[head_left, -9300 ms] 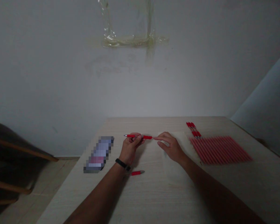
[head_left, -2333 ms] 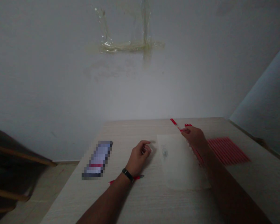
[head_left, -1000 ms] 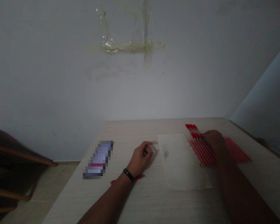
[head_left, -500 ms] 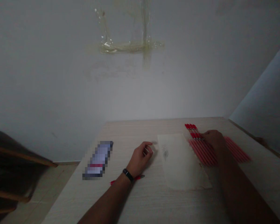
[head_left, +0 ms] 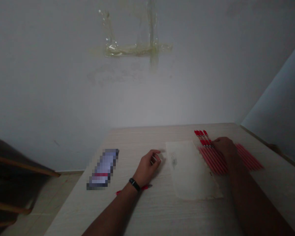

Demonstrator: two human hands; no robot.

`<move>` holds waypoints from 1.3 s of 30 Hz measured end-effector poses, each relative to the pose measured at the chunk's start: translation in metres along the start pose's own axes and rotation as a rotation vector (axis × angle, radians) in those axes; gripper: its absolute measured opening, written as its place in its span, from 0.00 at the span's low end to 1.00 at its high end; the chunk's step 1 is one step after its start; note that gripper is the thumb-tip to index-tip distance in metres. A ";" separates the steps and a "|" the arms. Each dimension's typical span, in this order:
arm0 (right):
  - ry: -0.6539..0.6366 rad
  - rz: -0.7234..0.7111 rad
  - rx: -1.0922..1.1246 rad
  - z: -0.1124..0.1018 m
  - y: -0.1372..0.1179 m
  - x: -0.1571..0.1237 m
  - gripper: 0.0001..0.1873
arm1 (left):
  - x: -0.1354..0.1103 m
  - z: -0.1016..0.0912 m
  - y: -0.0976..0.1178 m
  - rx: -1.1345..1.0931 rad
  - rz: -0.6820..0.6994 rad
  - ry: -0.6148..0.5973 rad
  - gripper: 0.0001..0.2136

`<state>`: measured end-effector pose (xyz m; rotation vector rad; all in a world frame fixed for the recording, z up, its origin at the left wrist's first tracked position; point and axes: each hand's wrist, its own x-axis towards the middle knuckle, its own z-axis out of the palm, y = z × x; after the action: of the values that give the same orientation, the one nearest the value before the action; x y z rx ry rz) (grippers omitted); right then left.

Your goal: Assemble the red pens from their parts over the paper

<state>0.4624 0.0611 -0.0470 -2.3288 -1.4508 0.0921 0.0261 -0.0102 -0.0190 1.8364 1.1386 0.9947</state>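
My left hand (head_left: 147, 165) rests on the wooden table (head_left: 149, 209) with fingers curled loosely and nothing visible in them; a black band circles its wrist. A red pen (head_left: 145, 187) lies under that forearm. A sheet of paper (head_left: 191, 172) with a small scribble lies between my hands. My right hand (head_left: 223, 147) lies palm down on a row of several red pens (head_left: 248, 157) at the right, fingertips at their capped ends; a few more red caps (head_left: 200, 133) stick out beyond.
A pixelated flat object (head_left: 103, 168) lies on the table's left part. A dark chair (head_left: 12, 177) stands at the far left on the floor. The wall behind carries old tape marks (head_left: 135, 49). A slanted panel (head_left: 280, 111) borders the right.
Over the past seconds my right hand carried a red pen to the row at the right and laid it down. In the last half second almost nothing moved.
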 end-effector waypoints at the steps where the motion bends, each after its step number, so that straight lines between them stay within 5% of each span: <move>1: -0.018 0.001 -0.011 0.000 0.000 0.000 0.14 | 0.000 0.000 0.000 0.000 0.001 0.001 0.14; 5: -0.095 0.008 -0.068 -0.001 -0.001 0.002 0.14 | 0.000 0.000 -0.001 0.000 -0.001 -0.002 0.14; 23: -0.051 -0.004 -0.054 -0.008 -0.009 -0.003 0.13 | -0.001 0.001 -0.003 0.017 -0.002 -0.010 0.13; 39: -0.258 -0.243 -0.092 -0.007 -0.079 -0.036 0.09 | 0.000 0.002 -0.003 0.010 -0.019 -0.013 0.13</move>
<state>0.3799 0.0579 -0.0173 -2.2556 -1.8904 0.2708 0.0266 -0.0091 -0.0225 1.8337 1.1532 0.9663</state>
